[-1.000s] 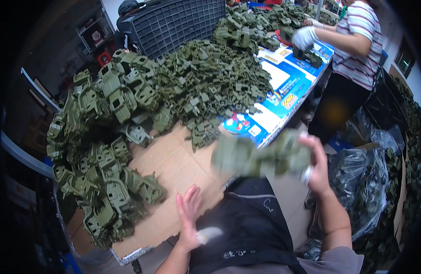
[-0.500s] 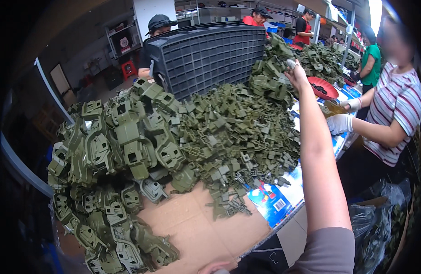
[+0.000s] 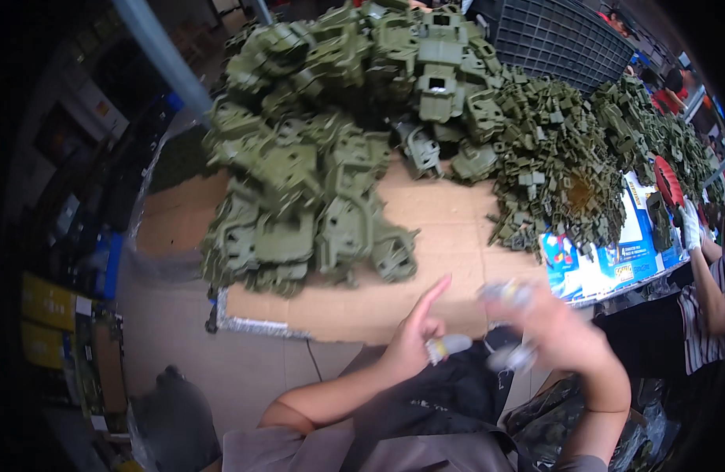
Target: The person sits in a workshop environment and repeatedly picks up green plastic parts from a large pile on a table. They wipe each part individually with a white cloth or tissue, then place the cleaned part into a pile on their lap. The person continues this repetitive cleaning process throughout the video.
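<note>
Left hand (image 3: 410,346) is raised at the near edge with its fingers apart and seemingly empty; the right hand (image 3: 563,330) beside it is blurred, thumb and fingers looking spread, and whether it holds something small cannot be told. Both are over the person's lap, in front of the cardboard-covered tabletop (image 3: 449,236). On its left side, large green moulded pieces are piled in two masses: a near-left stack (image 3: 280,236) several layers high and a far stack (image 3: 441,63) behind it. To the right of these spreads a heap of small green parts (image 3: 563,157), tangled and loose, with a black crate (image 3: 551,39) beyond it. A blue and white printed sheet (image 3: 571,275) lies at the right, and farther along it a co-worker's gloved hand (image 3: 690,228) is near a red dish (image 3: 667,182). Judging by the piles, a good number of large pieces are gathered on the left, while plenty of small parts are left in the heap. One paler piece (image 3: 420,151) lies between stacks and heap. Smallest is a whitish finger cover (image 3: 454,344) on the left hand.
</note>
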Action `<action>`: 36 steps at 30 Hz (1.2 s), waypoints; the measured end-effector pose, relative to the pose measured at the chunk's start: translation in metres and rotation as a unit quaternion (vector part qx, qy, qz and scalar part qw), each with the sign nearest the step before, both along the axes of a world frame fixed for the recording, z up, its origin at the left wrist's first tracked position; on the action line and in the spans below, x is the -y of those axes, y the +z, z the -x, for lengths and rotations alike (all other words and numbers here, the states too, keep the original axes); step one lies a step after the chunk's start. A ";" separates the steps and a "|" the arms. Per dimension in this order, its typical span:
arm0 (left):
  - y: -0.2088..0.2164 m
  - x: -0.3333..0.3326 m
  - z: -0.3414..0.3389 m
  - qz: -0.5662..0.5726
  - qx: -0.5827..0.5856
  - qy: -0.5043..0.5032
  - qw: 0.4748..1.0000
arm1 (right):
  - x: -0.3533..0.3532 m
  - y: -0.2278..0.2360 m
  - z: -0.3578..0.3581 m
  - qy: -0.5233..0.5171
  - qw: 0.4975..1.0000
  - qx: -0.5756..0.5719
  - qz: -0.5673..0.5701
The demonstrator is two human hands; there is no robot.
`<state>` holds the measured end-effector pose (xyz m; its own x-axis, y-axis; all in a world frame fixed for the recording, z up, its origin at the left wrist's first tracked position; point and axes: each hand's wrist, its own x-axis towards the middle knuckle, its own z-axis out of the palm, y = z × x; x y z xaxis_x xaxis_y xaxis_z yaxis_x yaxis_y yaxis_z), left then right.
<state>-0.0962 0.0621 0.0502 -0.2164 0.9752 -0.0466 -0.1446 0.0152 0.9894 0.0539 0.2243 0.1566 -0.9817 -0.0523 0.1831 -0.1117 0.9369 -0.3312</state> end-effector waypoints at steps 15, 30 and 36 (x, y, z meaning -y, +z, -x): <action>0.022 0.064 0.050 -0.169 -0.255 0.139 0.942 | 0.019 0.059 0.187 -0.131 0.944 -0.300 -0.042; 0.018 0.077 0.062 -0.226 -0.297 0.173 0.911 | -0.037 0.079 0.238 -0.139 0.826 -0.476 0.269; 0.044 0.063 0.079 -0.386 -0.618 0.292 0.619 | 0.015 0.032 0.053 -0.140 0.856 -0.300 0.396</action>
